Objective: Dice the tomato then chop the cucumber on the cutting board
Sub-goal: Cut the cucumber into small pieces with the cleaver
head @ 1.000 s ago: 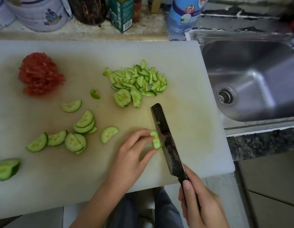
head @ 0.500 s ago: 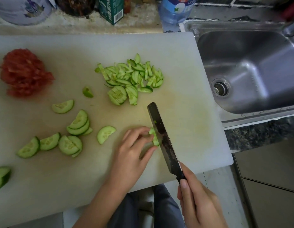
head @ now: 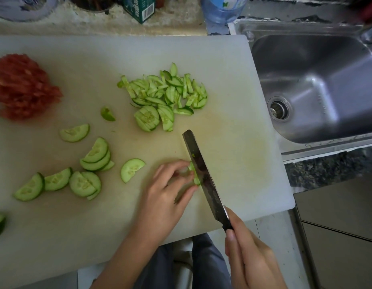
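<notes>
1. The left hand (head: pixel 162 192) curls its fingers over a small cucumber piece (head: pixel 194 174) on the cutting board (head: pixel 233 80).
2. The right hand (head: pixel 247 255) grips the knife (head: pixel 204 176) handle, blade against that piece.
3. Diced tomato (head: pixel 22 88) lies far left; cucumber strips (head: pixel 166 94) lie mid-board.
4. Half-moon slices (head: pixel 81 172) lie at left.

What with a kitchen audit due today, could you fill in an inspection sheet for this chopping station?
Surface: white cutting board, yellowish staining right of the knife.
Job's things: diced tomato pile far left; chopped cucumber strips at centre; half-moon slices unchopped at left; knife blade against a cucumber piece.
Clutter: green carton, plastic bottle behind the board.
Grippers: left hand pinches the cucumber piece; right hand grips the knife handle.
Cables: nothing seen.
Surroundings: steel sink at right.
</notes>
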The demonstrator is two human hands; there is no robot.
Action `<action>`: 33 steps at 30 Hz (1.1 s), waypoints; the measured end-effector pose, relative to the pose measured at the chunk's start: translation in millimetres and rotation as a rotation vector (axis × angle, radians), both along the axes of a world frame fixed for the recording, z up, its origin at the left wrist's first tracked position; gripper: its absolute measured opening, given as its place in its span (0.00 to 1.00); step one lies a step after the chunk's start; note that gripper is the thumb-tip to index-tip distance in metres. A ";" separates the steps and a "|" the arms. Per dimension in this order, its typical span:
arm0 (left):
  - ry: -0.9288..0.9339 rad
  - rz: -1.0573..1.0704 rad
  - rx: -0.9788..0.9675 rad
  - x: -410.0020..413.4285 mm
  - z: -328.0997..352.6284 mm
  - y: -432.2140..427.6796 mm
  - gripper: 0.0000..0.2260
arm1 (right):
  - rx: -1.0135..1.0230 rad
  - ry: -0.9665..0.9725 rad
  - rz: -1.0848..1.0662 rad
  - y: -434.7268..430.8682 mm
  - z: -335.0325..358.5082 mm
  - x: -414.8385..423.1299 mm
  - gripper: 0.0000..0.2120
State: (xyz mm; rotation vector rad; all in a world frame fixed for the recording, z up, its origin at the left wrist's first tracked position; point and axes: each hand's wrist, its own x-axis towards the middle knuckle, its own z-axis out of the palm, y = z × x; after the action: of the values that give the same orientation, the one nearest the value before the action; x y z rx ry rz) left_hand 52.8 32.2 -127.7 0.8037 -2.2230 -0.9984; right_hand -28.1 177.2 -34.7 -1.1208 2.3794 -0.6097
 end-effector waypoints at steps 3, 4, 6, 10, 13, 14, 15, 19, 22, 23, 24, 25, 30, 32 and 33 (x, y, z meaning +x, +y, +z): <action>-0.001 -0.004 0.000 -0.3 -0.5 -0.2 0.07 | 0.039 0.040 0.039 -2.1 -2.6 0.7 0.18; -0.004 -0.003 0.000 -0.2 -0.3 -0.2 0.07 | 0.052 0.038 0.052 -2.1 -3.9 -0.4 0.18; -0.015 -0.002 0.002 0.0 0.4 -0.3 0.07 | 0.075 0.017 0.053 -1.5 -6.4 -2.8 0.19; -0.022 0.005 -0.019 -0.7 1.5 -0.8 0.06 | 0.069 -0.053 0.029 1.4 -10.2 -5.8 0.18; -0.037 0.007 -0.026 -1.1 3.1 -1.9 0.06 | 0.010 -0.149 0.033 -3.9 -12.4 -11.7 0.17; -0.044 0.006 -0.025 -0.8 3.7 -2.0 0.06 | -0.025 -0.169 0.024 -5.2 -13.0 -13.8 0.16; -0.046 0.004 -0.023 -0.7 4.3 -2.2 0.06 | -0.055 -0.179 0.011 -6.5 -12.5 -15.6 0.16; -0.056 -0.017 -0.010 -0.2 4.9 -2.7 0.06 | -0.126 -0.165 -0.036 -4.4 -4.1 -18.6 0.16; -0.083 -0.029 0.017 0.9 4.1 -3.1 0.09 | -0.112 -0.205 -0.054 1.4 -1.1 -22.4 0.17; -0.095 -0.029 0.022 0.9 4.2 -3.0 0.10 | -0.109 -0.214 -0.054 3.2 -1.8 -23.8 0.18; -0.106 -0.029 0.023 0.8 4.7 -2.8 0.12 | -0.107 -0.217 -0.050 4.6 -3.1 -24.7 0.19; -0.114 -0.026 0.023 0.6 5.4 -2.5 0.13 | -0.103 -0.220 -0.048 5.3 -4.5 -24.9 0.20; -0.153 -0.013 0.012 -2.3 7.8 -1.2 0.19 | -0.111 -0.183 -0.014 5.0 -11.6 -22.4 0.19; -0.167 -0.018 -0.015 -2.6 6.9 -0.9 0.19 | -0.111 -0.160 -0.010 4.4 -12.6 -22.1 0.19; -0.169 -0.020 -0.028 -2.6 6.2 -0.5 0.18 | -0.111 -0.150 -0.011 4.5 -13.1 -21.9 0.19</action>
State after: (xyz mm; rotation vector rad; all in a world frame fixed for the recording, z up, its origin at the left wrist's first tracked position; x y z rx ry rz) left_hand 50.2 31.7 -121.5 0.8838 -2.3861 -0.9371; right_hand -49.9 181.8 -47.8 -1.0679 2.2488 -0.8092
